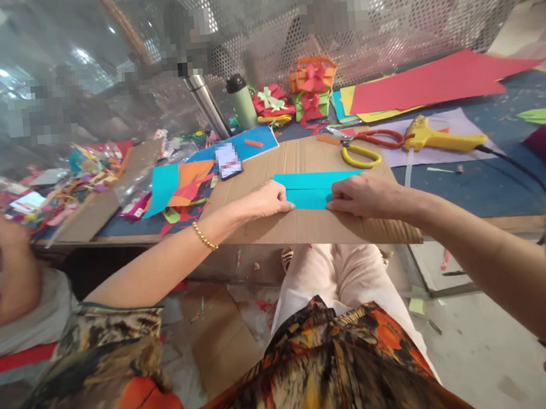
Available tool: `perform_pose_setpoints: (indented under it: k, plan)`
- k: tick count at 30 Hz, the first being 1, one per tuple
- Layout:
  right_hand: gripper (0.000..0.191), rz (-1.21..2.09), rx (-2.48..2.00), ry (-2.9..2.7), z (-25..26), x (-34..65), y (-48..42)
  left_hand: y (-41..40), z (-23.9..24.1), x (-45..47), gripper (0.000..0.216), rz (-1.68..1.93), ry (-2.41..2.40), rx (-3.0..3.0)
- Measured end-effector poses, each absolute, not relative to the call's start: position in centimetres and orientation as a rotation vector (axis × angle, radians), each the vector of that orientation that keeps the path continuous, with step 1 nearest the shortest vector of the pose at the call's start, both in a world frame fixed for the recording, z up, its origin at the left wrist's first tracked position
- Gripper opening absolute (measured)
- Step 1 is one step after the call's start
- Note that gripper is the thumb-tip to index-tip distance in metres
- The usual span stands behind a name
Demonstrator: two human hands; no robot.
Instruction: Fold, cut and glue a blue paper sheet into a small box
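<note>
A strip of bright blue paper (308, 198) lies on a flat piece of corrugated cardboard (256, 225), with a lengthwise fold line across it. My left hand (272, 198) has its fingers curled on the strip's left end, thumb against the lower edge. At the opposite end my right hand (350, 195) is closed on the paper in the same way. Just beyond the strip rest scissors with red handles (381, 138) and a yellow-handled tool (361, 156), close to my right hand. A phone (228, 160) sits beyond my left hand.
A yellow glue gun (442, 137) with a black cord lies at the right. Red paper sheets (434, 85), small paper baskets (312, 88), a steel flask (208, 105) and a green bottle (242, 103) stand farther back. At the left, another person's hand (5, 235) is near a heap of scraps.
</note>
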State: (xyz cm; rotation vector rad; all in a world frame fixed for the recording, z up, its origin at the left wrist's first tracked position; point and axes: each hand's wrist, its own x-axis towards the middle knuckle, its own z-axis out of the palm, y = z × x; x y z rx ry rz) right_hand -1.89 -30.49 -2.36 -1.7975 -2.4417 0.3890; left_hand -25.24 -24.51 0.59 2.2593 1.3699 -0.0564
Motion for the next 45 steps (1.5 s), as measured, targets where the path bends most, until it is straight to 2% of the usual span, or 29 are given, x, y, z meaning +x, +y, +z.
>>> perform_pose_setpoints:
  k: [15,26,33,43,45]
  plan:
    - [0.032,0.295,-1.785,-2.42,-3.5,-1.4,-30.3,-23.6,0.3,-28.6,0.041,-0.003,1.453,2.222]
    - [0.034,0.224,-1.696,-2.476,-3.9,-1.1,-30.1,-23.0,1.8,-30.9,0.026,0.073,1.665,2.362]
    - [0.033,0.224,-1.75,-2.444,-3.7,-1.3,-30.4,-23.6,0.1,-28.8,0.046,-0.05,1.436,2.366]
    - [0.032,0.169,-1.712,-2.368,-3.5,-1.6,-31.2,-22.7,1.5,-31.2,0.033,-0.153,1.502,2.441]
    - [0.031,0.194,-1.708,-2.328,-3.6,-1.6,-31.3,-22.9,1.4,-31.4,0.023,-0.08,1.598,2.515]
